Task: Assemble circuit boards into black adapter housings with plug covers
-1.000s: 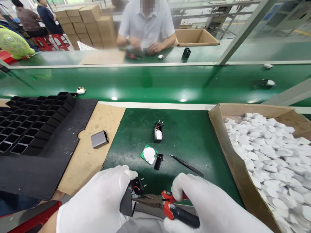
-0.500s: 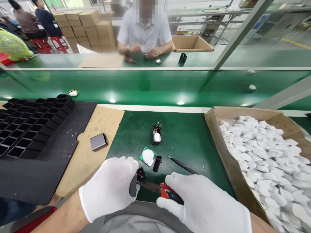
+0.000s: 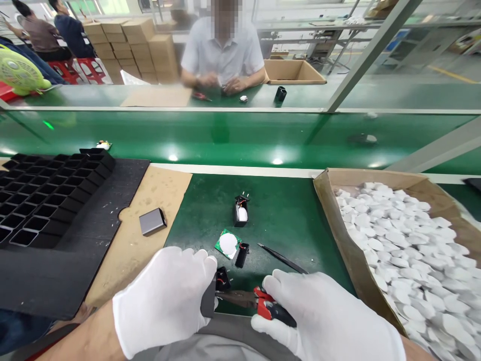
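My left hand [image 3: 169, 296], white-gloved, is closed around a dark grey plastic housing [image 3: 208, 299]. A black plug piece with metal pins [image 3: 223, 279] sits at the housing's far side. My right hand [image 3: 319, 316], also gloved, grips red-and-black pliers [image 3: 268, 306]; their jaws point left and reach the housing's edge. Whether the jaws pinch anything is hidden. Beyond my hands lie a green circuit board [image 3: 227, 244] with a white round pad, a small black part [image 3: 242, 255] and dark tweezers [image 3: 282, 258]. Farther back stands an opened black housing [image 3: 241, 213] with wires and pins.
At left, rows of black square housings [image 3: 48, 195] stand on a black board [image 3: 108, 220]. A grey housing [image 3: 152, 221] rests on cardboard. A carton [image 3: 338, 240] of white pads [image 3: 398, 240] occupies the right. A green conveyor belt [image 3: 225, 135] runs behind; a person [image 3: 223, 55] works across it.
My right hand and the pliers have shifted slightly right and down. The housing in my left hand has dipped a little. White items on the belt have moved left.
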`<state>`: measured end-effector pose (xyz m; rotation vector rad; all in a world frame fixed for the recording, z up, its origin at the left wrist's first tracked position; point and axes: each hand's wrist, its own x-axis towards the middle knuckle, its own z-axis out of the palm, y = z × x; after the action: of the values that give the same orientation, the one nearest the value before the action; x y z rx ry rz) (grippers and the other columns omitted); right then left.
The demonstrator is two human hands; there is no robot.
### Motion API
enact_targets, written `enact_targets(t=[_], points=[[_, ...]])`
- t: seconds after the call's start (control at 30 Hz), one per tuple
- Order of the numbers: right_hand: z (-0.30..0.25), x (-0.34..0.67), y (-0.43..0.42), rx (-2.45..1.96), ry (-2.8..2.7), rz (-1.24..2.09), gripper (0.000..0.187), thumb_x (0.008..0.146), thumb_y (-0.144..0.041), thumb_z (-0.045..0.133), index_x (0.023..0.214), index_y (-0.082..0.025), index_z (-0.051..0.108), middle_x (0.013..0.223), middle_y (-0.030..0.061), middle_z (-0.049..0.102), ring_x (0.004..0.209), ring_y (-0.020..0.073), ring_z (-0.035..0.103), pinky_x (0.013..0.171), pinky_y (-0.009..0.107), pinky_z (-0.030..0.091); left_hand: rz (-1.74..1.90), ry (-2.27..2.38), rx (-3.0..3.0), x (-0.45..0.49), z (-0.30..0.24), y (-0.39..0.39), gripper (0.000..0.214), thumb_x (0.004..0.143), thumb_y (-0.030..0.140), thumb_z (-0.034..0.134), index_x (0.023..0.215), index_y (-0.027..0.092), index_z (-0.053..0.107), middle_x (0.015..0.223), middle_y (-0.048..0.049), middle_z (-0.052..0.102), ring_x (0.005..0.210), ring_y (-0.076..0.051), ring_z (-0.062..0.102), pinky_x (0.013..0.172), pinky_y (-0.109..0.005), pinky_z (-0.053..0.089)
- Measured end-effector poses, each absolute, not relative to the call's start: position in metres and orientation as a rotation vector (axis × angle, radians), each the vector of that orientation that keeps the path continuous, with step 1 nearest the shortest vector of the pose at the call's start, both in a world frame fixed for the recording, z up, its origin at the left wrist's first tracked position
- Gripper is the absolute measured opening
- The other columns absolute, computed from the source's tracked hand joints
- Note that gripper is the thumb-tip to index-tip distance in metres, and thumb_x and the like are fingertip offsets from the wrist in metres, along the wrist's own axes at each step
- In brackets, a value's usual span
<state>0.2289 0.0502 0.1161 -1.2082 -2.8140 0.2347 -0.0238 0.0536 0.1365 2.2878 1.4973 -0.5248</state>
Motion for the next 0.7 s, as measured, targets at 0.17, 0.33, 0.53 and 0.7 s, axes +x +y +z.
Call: enact_targets(t=[0.17,0.33,0.53,0.7], points=[[0.122,0.225,0.049,-1.226,-2.871,0.329,0.043,0.095,-0.056,0.078,0.073,-0.026,0.056,0.065,-0.0034,0.068,0.050,0.0218,0.067,0.050,0.033,0.034,-0.546,1.498,2.248,-0.027,0.140,0.047,0.024,0.079,0.020,0.063,0.101,0.022,0.071,0.092,-0.0092,0.077,0.086,-0.041,0.079,0.074,-0.053,0.062],[0.118,0.216,0.048,-1.370,-2.843,0.312,0.042,0.093,-0.055,0.079,0.073,-0.026,0.057,0.063,-0.0018,0.069,0.049,0.0241,0.069,0.051,0.034,0.029,-0.428,1.589,2.290,-0.027,0.131,0.045,0.020,0.080,0.017,0.061,0.096,0.020,0.072,0.087,-0.0106,0.073,0.085,-0.039,0.077,0.075,-0.052,0.063],[0.108,0.209,0.042,-1.522,-2.776,0.313,0.034,0.092,-0.049,0.079,0.075,-0.026,0.061,0.067,0.0005,0.072,0.052,0.0262,0.071,0.052,0.035,0.033,-0.226,1.717,2.443,-0.012,0.113,0.045,0.034,0.081,0.008,0.055,0.107,0.018,0.074,0.099,-0.0137,0.075,0.089,-0.036,0.074,0.079,-0.053,0.063],[0.114,0.224,0.017,-1.493,-2.715,0.394,0.027,0.087,-0.043,0.080,0.076,-0.027,0.062,0.063,-0.0006,0.068,0.047,0.0200,0.063,0.047,0.034,0.034,-0.226,1.576,2.482,-0.015,0.115,0.019,0.023,0.080,0.013,0.064,0.099,0.022,0.074,0.087,-0.0092,0.077,0.077,-0.035,0.076,0.069,-0.047,0.063]])
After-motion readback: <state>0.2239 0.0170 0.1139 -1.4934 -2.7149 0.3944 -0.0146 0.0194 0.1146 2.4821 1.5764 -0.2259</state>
